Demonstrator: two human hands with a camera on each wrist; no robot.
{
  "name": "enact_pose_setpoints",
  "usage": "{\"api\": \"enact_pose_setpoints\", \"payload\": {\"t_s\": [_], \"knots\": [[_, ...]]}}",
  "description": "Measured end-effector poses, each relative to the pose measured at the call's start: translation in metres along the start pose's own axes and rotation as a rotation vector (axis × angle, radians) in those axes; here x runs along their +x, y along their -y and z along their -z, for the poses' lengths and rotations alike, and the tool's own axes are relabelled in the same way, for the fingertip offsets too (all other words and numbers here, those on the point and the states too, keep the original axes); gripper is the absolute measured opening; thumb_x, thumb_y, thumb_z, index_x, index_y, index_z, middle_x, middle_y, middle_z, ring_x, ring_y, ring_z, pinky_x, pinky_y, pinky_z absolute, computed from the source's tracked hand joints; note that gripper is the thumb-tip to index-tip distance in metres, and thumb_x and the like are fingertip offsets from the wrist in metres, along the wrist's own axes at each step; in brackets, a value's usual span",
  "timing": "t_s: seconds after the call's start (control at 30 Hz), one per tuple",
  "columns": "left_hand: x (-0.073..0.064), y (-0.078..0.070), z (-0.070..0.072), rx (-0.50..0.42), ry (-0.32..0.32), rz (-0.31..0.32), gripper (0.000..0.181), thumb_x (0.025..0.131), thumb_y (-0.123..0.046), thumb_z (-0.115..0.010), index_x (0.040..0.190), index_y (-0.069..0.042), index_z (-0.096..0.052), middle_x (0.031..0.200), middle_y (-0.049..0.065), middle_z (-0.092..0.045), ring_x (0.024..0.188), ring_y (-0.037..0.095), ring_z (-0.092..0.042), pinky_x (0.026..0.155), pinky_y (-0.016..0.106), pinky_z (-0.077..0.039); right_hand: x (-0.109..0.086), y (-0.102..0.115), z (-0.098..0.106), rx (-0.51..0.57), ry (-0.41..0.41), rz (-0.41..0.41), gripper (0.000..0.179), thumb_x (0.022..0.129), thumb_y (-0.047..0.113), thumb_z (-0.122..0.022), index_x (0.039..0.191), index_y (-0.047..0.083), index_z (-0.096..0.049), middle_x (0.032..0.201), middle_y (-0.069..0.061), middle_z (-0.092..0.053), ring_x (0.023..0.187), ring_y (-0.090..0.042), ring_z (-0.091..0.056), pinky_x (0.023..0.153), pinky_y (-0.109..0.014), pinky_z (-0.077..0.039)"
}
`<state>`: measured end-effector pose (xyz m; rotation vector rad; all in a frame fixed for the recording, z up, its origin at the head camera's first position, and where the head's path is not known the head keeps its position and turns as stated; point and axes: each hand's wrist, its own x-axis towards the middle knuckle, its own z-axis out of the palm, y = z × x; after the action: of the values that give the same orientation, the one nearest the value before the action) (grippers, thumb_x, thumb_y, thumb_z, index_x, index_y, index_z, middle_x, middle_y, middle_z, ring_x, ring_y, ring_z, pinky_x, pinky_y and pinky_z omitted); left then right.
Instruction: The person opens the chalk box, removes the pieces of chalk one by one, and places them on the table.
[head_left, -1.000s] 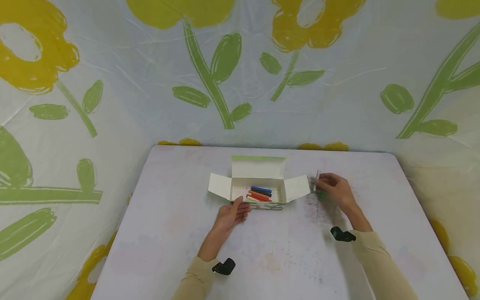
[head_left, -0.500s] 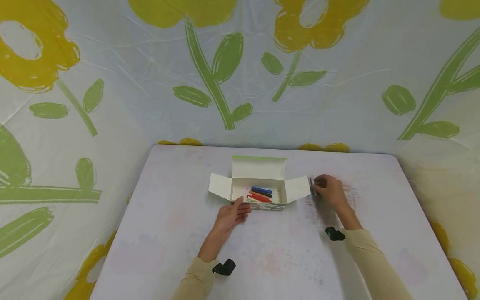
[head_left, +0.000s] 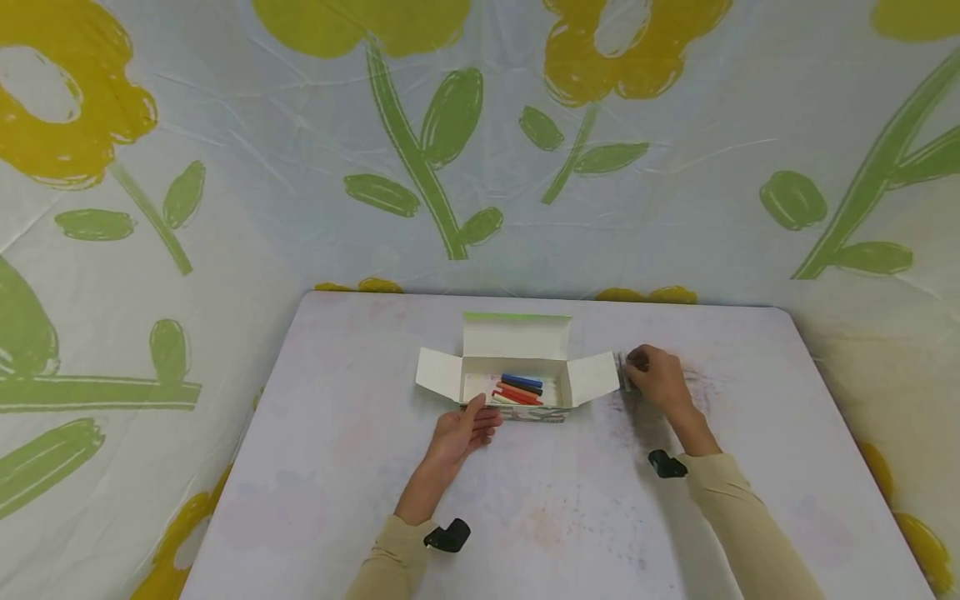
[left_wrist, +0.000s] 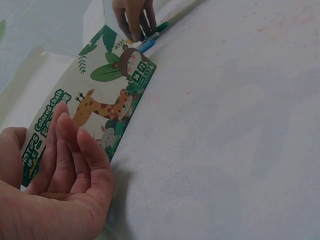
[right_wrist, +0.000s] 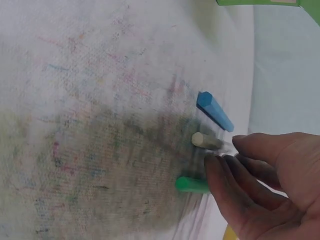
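My left hand [head_left: 463, 429] rests at the front of an open cardboard chalk box [left_wrist: 117, 107], thumb at its top edge and fingers loosely straight before the printed front. Inside the box lie several coloured chalks [head_left: 519, 387], among them blue, black, orange and red ones. To the right of the box, my right hand [right_wrist: 265, 180] pinches a white chalk [right_wrist: 202, 140] between thumb and fingertips, low over the table. On one side of it lies a blue chalk [right_wrist: 215, 111]; on the other, a green chalk [right_wrist: 192, 184] is partly covered by my fingers.
Side flaps [head_left: 594, 379] of the box spread outward, the right one reaching close to my right hand. Its lid [head_left: 517, 337] stands up at the back. Chalk smudges mark the pale tabletop [head_left: 570, 508]. A flower-printed cloth [head_left: 300, 167] hangs behind the table.
My right hand has moved a little left toward the box's right flap, bringing the white chalk down beside the other chalks. The left hand and box have stayed put.
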<state>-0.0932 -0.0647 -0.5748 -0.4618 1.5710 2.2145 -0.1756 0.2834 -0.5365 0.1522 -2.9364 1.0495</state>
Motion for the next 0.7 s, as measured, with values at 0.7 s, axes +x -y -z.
{"api": "enact_pose_setpoints", "payload": {"t_s": [0.7], "knots": [[0.0, 0.0, 0.001, 0.003, 0.009, 0.003, 0.06, 0.1, -0.047, -0.065, 0.117, 0.01, -0.069, 0.107, 0.013, -0.075, 0.088, 0.015, -0.067, 0.078, 0.024, -0.056, 0.005, 0.04, 0.033, 0.068, -0.117, 0.115, 0.025, 0.103, 0.018, -0.065, 0.11, -0.005, -0.068, 0.101, -0.024, -0.07, 0.093, -0.042, -0.068, 0.074, -0.05, -0.055]]}}
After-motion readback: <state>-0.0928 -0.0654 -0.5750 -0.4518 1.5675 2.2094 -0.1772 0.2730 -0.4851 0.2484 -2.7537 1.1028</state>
